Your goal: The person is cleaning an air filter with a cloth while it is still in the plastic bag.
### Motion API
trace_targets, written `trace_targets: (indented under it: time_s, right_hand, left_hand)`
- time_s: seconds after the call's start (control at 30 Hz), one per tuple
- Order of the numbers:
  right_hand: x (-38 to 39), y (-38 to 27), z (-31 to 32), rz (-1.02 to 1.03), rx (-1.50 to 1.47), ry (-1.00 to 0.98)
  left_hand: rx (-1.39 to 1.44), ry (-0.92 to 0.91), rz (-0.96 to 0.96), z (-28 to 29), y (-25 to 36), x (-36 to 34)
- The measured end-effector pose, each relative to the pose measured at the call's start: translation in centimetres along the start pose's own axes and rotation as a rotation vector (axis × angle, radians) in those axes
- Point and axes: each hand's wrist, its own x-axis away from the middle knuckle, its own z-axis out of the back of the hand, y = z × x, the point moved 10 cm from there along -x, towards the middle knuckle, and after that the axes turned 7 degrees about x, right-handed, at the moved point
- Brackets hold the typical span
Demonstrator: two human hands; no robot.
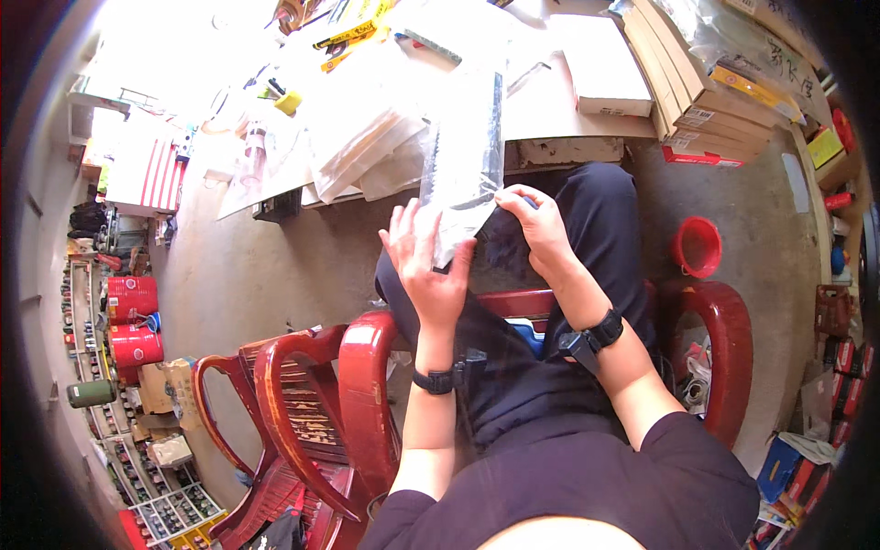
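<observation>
A long clear plastic package [463, 147] with a dark strip inside lies angled from the white table toward me, its lower end over my lap. My left hand [426, 257] rests against that lower end with fingers spread and thumb out to the right. My right hand [536, 220] pinches the package's lower right corner between thumb and bent fingers. Pale flat packages [367, 147] lie just left of it on the table.
The white table [550, 124] bears long cardboard boxes [683, 101] at right and small tools. My legs [600, 211] are beneath my hands. Red wooden chairs [367, 339] surround me. A red bucket [698, 246] stands right; red drums [133, 302] and crowded shelves stand left.
</observation>
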Motion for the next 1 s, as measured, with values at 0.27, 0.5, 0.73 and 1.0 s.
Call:
trace_targets:
  time_s: [0.27,0.5,0.73,1.0]
  right_hand:
    - [1.2,-2.8,-1.0,0.025,-0.069,-0.091]
    - [2.2,-7.5,-0.8,0.248,0.023,-0.035]
    - [4.9,-11.9,-4.4,0.450,0.118,-0.033]
    - [11.2,-19.6,-11.8,1.239,0.515,-0.016]
  left_hand:
    - [0.320,0.210,0.133,1.1,-1.5,-2.1]
    - [0.206,0.428,0.046,6.1,2.3,-5.1]
    - [0.122,0.450,0.043,9.3,5.3,-6.6]
    - [-0.167,0.378,-0.122,9.8,9.8,-6.9]
